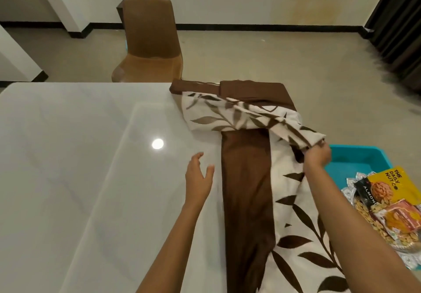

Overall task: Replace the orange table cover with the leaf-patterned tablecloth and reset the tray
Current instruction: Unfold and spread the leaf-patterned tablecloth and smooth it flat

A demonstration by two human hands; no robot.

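Right hand (317,156) grips a fold of the tablecloth (293,201) on the table (79,156). Left hand (199,179) hovers with fingers spread. The tray (350,192) holds nut packets (385,185), beside a teal bin (360,158).

glossy white table (79,167) with the folded leaf-patterned tablecloth (246,179) lying on it.
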